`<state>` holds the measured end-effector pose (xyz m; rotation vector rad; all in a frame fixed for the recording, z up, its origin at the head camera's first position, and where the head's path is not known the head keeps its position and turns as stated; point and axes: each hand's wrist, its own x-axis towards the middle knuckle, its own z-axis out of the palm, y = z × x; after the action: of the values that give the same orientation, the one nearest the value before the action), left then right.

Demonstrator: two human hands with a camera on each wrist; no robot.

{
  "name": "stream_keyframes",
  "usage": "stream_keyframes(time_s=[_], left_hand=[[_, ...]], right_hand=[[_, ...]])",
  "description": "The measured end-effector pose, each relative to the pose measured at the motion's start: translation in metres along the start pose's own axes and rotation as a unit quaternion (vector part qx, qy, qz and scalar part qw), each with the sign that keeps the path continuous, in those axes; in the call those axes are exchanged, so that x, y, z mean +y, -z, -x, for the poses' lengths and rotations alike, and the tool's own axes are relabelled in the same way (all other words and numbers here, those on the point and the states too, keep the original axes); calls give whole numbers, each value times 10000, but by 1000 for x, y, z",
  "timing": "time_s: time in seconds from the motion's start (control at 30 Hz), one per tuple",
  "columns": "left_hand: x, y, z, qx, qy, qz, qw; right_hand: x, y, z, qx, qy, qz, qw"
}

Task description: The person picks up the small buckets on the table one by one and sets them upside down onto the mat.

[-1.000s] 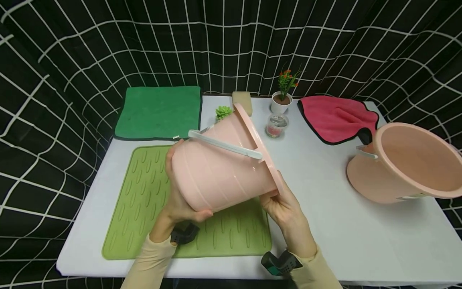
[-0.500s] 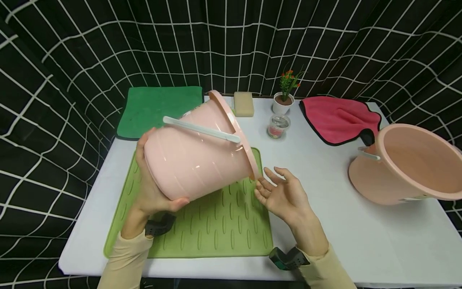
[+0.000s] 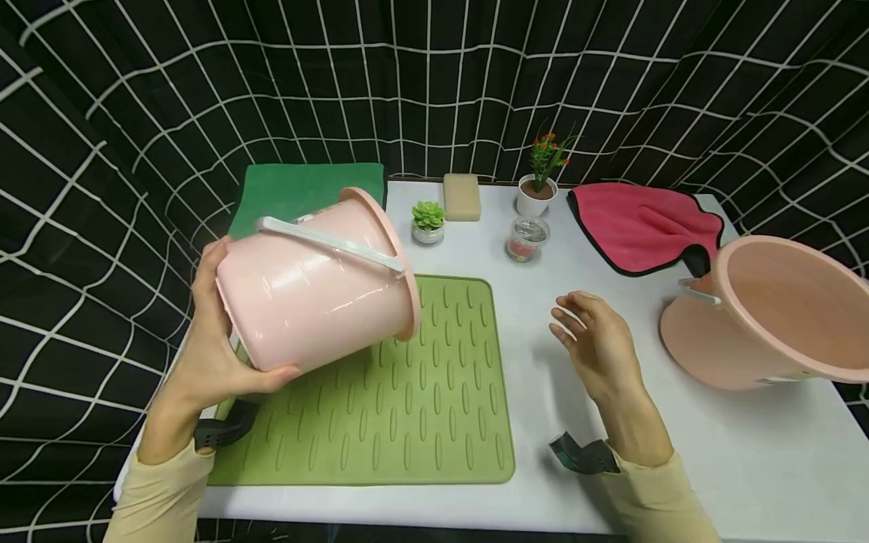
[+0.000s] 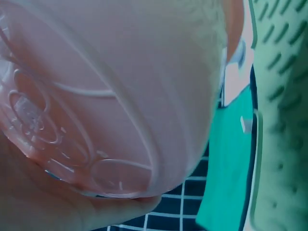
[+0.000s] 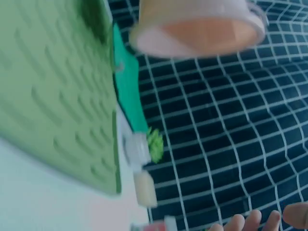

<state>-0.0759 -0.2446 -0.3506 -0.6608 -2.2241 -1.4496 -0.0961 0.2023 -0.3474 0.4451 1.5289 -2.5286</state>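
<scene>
A pink bucket (image 3: 319, 290) with a pale handle (image 3: 333, 243) is held tilted above the left part of the green ribbed mat (image 3: 434, 392), its mouth facing right. My left hand (image 3: 210, 339) grips it round the base, thumb along the underside; the left wrist view shows the ringed bottom of the bucket (image 4: 120, 96) close up. My right hand (image 3: 600, 347) is over the white table, palm turned toward the mat, fingers loosely bent and holding nothing. In the right wrist view, the mouth of the bucket (image 5: 197, 36) shows at the top, apart from the fingertips (image 5: 252, 219).
Another pink bucket (image 3: 740, 332) leans at the right. Along the back are a green cloth (image 3: 305, 185), a succulent (image 3: 428, 219), a beige sponge (image 3: 462, 197), a flowerpot (image 3: 536, 194), a small clear tub (image 3: 526, 238) and a red cloth (image 3: 645, 226).
My right hand has let go of the bucket's rim and moved right. The left hand has carried the bucket leftward, uncovering the succulent and more of the mat.
</scene>
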Motion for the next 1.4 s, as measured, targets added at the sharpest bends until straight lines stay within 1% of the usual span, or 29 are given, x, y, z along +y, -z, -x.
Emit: stream_keyframes(time_s=[0.07, 0.13, 0.27, 0.3, 0.37, 0.4, 0.5, 0.63, 0.7, 0.77, 0.8, 0.9, 1.03, 1.13, 1.2, 1.4], left_hand=[[2, 9, 2, -128, 237, -199, 9994], [6, 19, 4, -253, 558, -443, 9971], [11, 33, 5, -334, 747, -745, 9939], [13, 36, 6, -343, 841, -789, 9927], [16, 41, 6, -370, 849, -868, 9919], [18, 44, 7, -377, 922, -917, 9908], [23, 52, 7, -402, 972, -1193, 9873], [29, 63, 10, -419, 779, -1640, 9825], [33, 67, 14, -438, 734, -1799, 9800], [36, 71, 17, -439, 679, -1965, 9772], [37, 72, 19, -447, 704, -2044, 9753], [41, 75, 25, -500, 970, -2236, 9685], [48, 79, 31, -668, 1383, -2408, 9583], [52, 82, 33, -811, 1503, -2589, 9507], [55, 83, 34, -901, 1497, -2722, 9462], [63, 83, 36, -1010, 1280, -3036, 9387]], right_hand=[[-3, 6, -3, 88, 104, 56, 9999], [-6, 12, -6, 123, 120, 68, 9998], [-11, 21, -9, 79, -18, 1, 10000], [-11, 23, -10, 46, -41, 5, 10000], [-13, 28, -11, -39, -66, -9, 10000], [-15, 30, -12, -93, -66, -70, 9999], [-18, 36, -13, -154, 25, -139, 9998], [-21, 45, -16, -175, 109, -419, 9989], [-22, 48, -16, -210, 92, -623, 9978], [-23, 50, -15, -257, 49, -773, 9967], [-23, 52, -15, -261, 36, -841, 9961], [-24, 54, -14, -245, 6, -984, 9948], [-24, 57, -14, -264, 2, -995, 9947], [-24, 58, -14, -278, -2, -968, 9949], [-24, 59, -14, -276, -16, -953, 9951], [-22, 62, -14, -301, -88, -957, 9949]])
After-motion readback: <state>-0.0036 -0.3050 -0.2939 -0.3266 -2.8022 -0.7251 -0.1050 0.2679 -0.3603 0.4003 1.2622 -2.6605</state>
